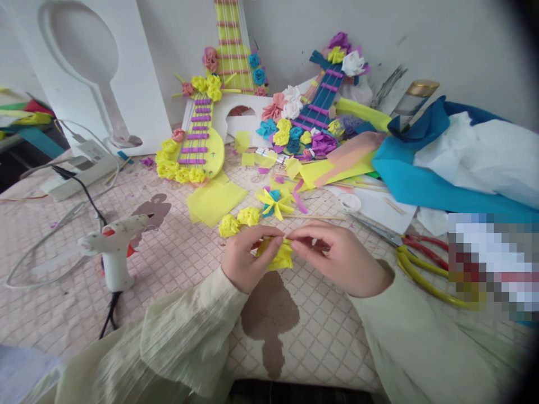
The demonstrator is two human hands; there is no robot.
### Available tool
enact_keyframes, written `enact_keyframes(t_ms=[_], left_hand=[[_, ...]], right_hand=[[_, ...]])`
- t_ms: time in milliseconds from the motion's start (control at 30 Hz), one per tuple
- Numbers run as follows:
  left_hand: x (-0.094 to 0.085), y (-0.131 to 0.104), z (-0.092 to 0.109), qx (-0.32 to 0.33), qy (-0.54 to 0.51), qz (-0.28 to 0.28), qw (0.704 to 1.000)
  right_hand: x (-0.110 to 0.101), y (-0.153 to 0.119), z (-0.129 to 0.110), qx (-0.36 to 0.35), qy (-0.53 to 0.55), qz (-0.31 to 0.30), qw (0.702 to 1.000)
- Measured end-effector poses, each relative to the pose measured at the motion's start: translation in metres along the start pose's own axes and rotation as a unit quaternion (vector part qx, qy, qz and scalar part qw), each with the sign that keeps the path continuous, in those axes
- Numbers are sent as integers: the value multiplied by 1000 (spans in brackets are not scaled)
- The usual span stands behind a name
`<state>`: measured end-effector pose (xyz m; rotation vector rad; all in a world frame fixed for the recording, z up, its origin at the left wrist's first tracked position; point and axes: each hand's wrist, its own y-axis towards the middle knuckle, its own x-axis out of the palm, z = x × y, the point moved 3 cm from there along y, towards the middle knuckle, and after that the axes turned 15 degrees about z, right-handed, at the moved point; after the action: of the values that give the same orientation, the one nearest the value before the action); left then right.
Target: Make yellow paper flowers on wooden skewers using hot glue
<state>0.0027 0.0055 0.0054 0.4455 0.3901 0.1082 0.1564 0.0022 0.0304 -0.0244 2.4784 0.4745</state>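
Between both hands, low over the table, is a piece of crumpled yellow paper (278, 255). My left hand (252, 252) pinches its upper edge between thumb and fingers. From the other side my right hand (339, 255) is closed on the same edge, its fingertips nearly touching the left ones. Just beyond the left hand lie two yellow paper flowers (239, 220). A yellow and teal folded paper star (275, 203) is behind the fingertips.
A white glue gun (113, 247) stands at left near a power strip (82, 168) and loose cables. Decorated paper instruments (204, 140) lean at the back. Scissors (421, 264), teal paper (438, 185) and a jar (415, 101) are at right. Yellow sheets (214, 199) lie mid-table.
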Motion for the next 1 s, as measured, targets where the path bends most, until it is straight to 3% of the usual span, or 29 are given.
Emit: enact_keyframes(t_ms=[500,667,767,867,1000], left_hand=[[1,1,3,16,2,-9,1000],[-3,5,6,91,9,15,996],[-14,10,14,147,16,64,987],[-36,7,29,157,27,100,982],[-73,-26,44,197,63,128,970]], right_hand=[[-2,1,2,-6,-5,-33,999],[0,4,5,20,-11,-40,999],[1,6,12,58,0,-36,998],[0,7,19,63,2,-21,998],[0,8,28,68,-14,-11,998]])
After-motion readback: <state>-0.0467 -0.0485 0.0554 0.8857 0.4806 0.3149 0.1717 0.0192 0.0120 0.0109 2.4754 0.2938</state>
